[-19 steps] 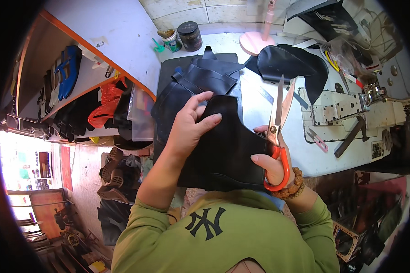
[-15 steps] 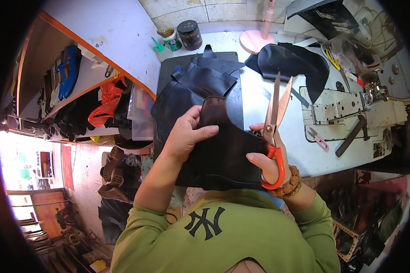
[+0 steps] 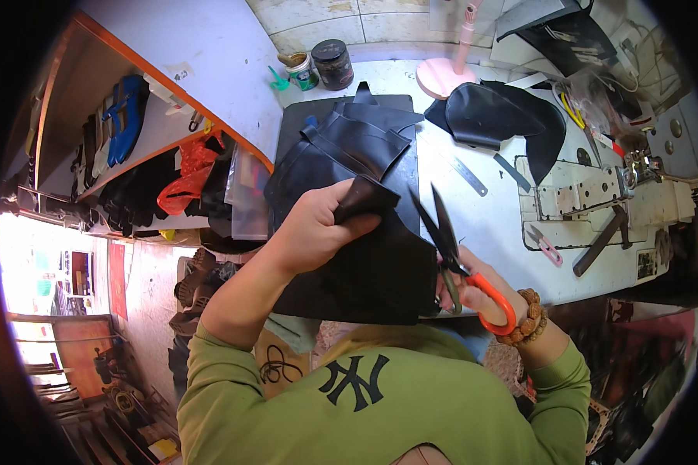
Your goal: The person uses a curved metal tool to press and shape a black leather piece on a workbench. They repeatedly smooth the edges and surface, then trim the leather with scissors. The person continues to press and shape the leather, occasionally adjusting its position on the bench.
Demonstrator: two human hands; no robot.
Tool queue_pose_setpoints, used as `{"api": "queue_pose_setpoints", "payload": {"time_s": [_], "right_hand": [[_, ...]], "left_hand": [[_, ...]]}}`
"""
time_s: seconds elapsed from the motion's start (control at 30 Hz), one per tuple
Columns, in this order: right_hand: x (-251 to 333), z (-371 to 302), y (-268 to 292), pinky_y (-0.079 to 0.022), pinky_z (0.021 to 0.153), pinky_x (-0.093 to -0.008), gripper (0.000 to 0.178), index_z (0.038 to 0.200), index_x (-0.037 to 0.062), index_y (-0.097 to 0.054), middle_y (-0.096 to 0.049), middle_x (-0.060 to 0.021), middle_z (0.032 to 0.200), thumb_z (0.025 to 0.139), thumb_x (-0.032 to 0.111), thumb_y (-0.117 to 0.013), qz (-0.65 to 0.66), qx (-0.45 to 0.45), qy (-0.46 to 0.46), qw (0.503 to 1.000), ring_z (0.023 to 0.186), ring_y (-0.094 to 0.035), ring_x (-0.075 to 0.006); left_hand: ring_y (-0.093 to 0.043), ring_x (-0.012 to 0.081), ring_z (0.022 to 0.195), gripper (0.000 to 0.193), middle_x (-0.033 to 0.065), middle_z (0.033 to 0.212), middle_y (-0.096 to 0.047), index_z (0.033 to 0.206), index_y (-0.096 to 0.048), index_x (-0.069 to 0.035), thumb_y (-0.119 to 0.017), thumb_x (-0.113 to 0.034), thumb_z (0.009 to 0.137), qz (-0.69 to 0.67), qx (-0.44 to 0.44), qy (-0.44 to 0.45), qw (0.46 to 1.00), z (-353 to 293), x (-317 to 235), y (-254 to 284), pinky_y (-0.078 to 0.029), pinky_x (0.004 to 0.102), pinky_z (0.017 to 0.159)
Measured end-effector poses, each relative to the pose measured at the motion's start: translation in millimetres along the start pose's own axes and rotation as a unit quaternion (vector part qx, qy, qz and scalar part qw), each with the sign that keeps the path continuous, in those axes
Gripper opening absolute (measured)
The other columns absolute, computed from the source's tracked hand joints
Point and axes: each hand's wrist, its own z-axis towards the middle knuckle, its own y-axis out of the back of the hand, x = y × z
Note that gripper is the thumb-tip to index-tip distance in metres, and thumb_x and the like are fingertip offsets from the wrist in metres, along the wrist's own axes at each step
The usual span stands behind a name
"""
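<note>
In my left hand (image 3: 312, 229) the top of a dark leather piece (image 3: 364, 275) is pinched and folded over, thumb on the near side. Its lower part hangs down toward my lap. My right hand (image 3: 485, 288) grips a pair of scissors (image 3: 447, 236) with orange handles. The blades stand apart and point up and to the left, beside the leather's right edge and with no material between them. Beyond my left hand, more black leather pieces (image 3: 341, 139) with straps lie on a dark board (image 3: 405, 103).
A steel ruler (image 3: 467, 177), folded black leather (image 3: 488, 116), small pink snips (image 3: 547, 248) and a hammer (image 3: 599, 244) lie on the white table, near a sewing machine bed (image 3: 574, 190). Jars (image 3: 333, 65) and a pink stand (image 3: 444, 77) are at the back. A shoe shelf (image 3: 186, 108) is left.
The scissors have turned from upright to tilted left, and my right hand has shifted slightly right and down. My left hand has folded the leather's top edge over.
</note>
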Motion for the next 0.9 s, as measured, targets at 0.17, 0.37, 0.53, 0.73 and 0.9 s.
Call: {"api": "queue_pose_setpoints", "payload": {"time_s": [0.17,0.37,0.53,0.73,0.9], "right_hand": [[2,-14,0,-0.046,0.079,-0.0261,0.071,0.134,0.0033,-0.038,-0.059,-0.0054,0.103,0.089,0.051,-0.066,-0.029,0.050,-0.023,0.998,0.087,-0.053,-0.0104],[18,-25,5,-0.046,0.077,-0.0264,0.076,0.133,0.0032,-0.039,-0.059,-0.0055,0.103,0.086,0.056,-0.067,-0.019,0.052,-0.039,0.998,0.087,-0.052,-0.0105],[27,-31,7,-0.046,0.073,-0.0260,0.075,0.127,0.0036,-0.042,-0.058,-0.0045,0.095,0.085,0.062,-0.066,-0.099,0.056,-0.074,0.991,0.080,-0.052,-0.0118],[31,-34,6,-0.044,0.062,-0.0272,0.070,0.116,0.0050,-0.046,-0.054,-0.0019,0.078,0.084,0.064,-0.065,-0.142,0.021,-0.071,0.987,0.068,-0.050,-0.0116],[29,-33,3,-0.040,0.060,-0.0257,0.064,0.114,0.0040,-0.048,-0.049,-0.0004,0.074,0.086,0.059,-0.065,-0.164,-0.004,-0.069,0.984,0.065,-0.044,-0.0103]], "left_hand": [[-0.052,0.0122,0.067,0.023,0.0078,0.077,-0.063,0.100,-0.065,-0.003,-0.077,-0.010,0.082,0.122,-0.008,-0.057,0.991,-2,-15,0,-0.047,0.0265,0.068],[-0.047,0.0262,0.059,0.024,0.0129,0.072,-0.058,0.093,-0.063,-0.002,-0.080,-0.012,0.078,0.168,0.004,-0.098,0.981,0,-22,0,-0.046,0.0292,0.060],[-0.051,0.0271,0.060,0.025,0.0128,0.073,-0.061,0.095,-0.064,-0.003,-0.080,-0.011,0.077,0.162,0.013,-0.113,0.980,1,-23,-2,-0.047,0.0287,0.061],[-0.058,0.0236,0.063,0.029,0.0118,0.078,-0.065,0.100,-0.066,-0.004,-0.081,-0.010,0.076,0.158,0.020,-0.105,0.982,2,-25,-1,-0.048,0.0278,0.065],[-0.057,0.0212,0.063,0.029,0.0111,0.078,-0.065,0.100,-0.066,-0.003,-0.081,-0.009,0.076,0.164,0.022,-0.095,0.982,3,-25,0,-0.048,0.0274,0.065]]}}
